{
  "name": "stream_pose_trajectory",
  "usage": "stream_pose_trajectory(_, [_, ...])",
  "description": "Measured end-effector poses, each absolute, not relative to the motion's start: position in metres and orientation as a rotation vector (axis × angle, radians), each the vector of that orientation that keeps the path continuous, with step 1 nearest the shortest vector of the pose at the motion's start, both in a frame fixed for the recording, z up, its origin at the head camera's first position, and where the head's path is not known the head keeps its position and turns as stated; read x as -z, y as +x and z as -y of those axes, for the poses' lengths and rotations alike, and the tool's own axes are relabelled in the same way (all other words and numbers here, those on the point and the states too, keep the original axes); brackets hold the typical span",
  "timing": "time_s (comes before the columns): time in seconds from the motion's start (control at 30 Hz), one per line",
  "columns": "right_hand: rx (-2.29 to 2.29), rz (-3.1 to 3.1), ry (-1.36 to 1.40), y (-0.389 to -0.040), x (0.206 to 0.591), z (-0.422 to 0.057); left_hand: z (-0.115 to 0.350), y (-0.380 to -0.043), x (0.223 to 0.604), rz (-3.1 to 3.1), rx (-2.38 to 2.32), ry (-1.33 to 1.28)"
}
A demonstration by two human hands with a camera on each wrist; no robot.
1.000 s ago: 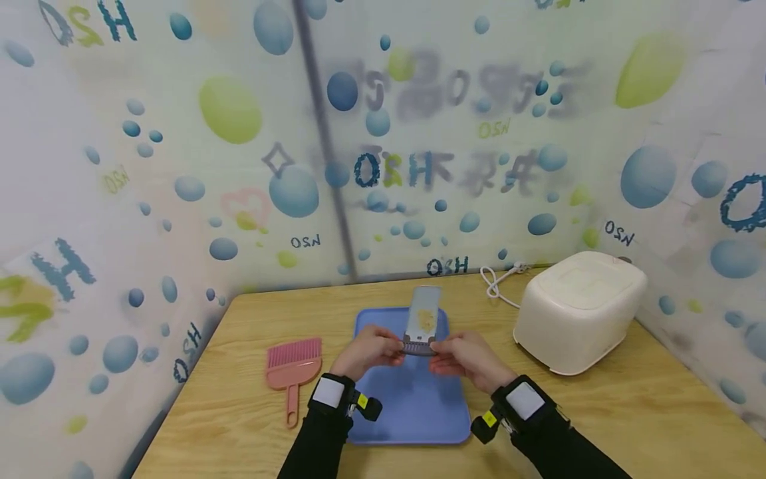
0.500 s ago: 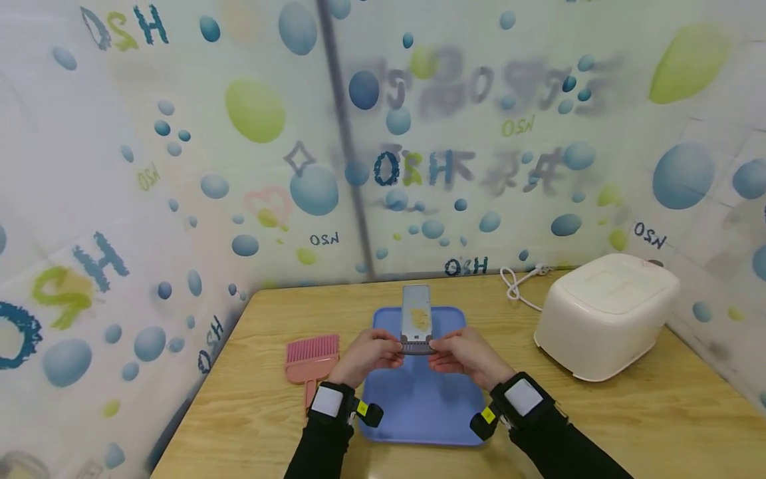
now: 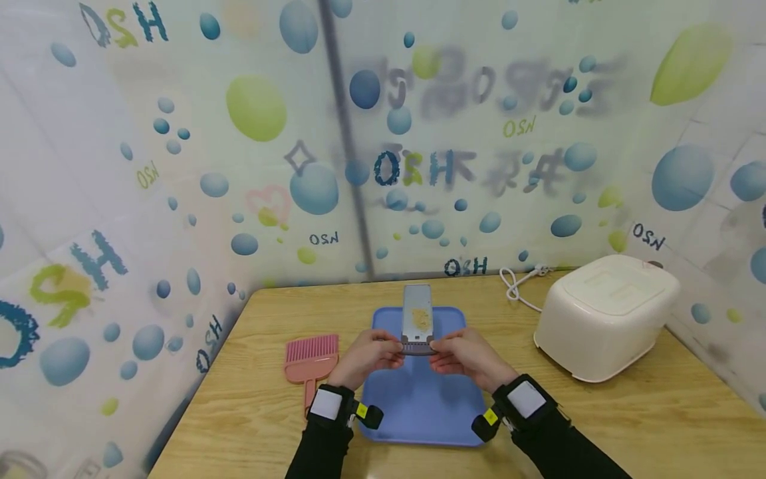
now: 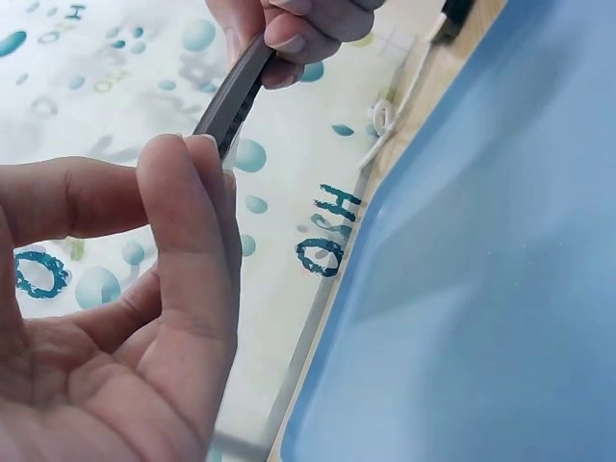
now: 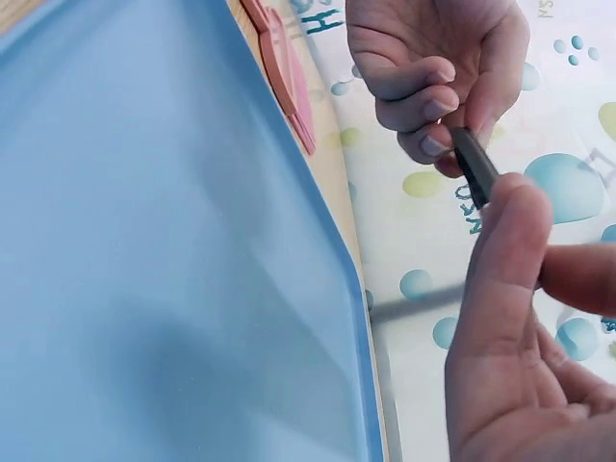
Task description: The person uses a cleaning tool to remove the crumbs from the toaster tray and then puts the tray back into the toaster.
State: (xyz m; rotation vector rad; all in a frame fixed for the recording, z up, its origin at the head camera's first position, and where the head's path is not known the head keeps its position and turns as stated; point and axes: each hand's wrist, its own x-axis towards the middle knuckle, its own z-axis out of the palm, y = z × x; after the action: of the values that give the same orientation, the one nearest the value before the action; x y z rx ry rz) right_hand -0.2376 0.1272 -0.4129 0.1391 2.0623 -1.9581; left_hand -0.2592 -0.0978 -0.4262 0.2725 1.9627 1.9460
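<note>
Between my two hands is a slim metal crumb tray with a dark grey handle edge. Yellowish crumbs lie on its flat surface. My left hand pinches the left end of the handle edge between thumb and fingers. At the right end, my right hand pinches it the same way. The metal part points away from me, held over the far half of a blue tray. In both wrist views the dark edge shows nearly side-on, and the fingers hide its ends.
A white toaster stands at the right of the wooden table, its white cord lying behind it. Left of the blue tray lies a pink hand brush, partly behind my left wrist. Patterned curtains enclose the table.
The head view has turned slightly left, so the scene sits further right. The crumb tray has gone from slightly slanted to nearly straight. Both hands keep their hold.
</note>
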Motion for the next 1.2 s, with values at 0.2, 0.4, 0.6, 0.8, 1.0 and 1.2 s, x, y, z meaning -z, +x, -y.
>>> stream_pose_trajectory(0.2, [2.003,-2.029,0.075,-0.239,0.416,-0.128,0.101,-0.258,0.425,-1.953,-1.963,0.292])
stream_pose_trajectory(0.4, [2.043,-2.02,0.047,-0.237,0.412,-0.129,0.095,-0.257,0.424,-1.955,-2.001,0.266])
stream_pose_trajectory(0.6, [2.1,-1.992,0.079,-0.235,0.412,-0.131,0.085,-0.254,0.426,-1.966,-2.031,0.229])
stream_pose_trajectory(0.8, [2.157,-1.991,0.136,-0.235,0.414,-0.134,0.074,-0.251,0.427,-1.963,-2.073,0.185])
stream_pose_trajectory(1.0, [2.214,-1.976,0.224,-0.234,0.413,-0.136,0.056,-0.247,0.427,-1.969,-2.072,0.163])
stream_pose_trajectory(1.2, [2.241,-1.969,0.257,-0.232,0.41,-0.142,0.041,-0.242,0.426,-1.949,-2.094,0.153])
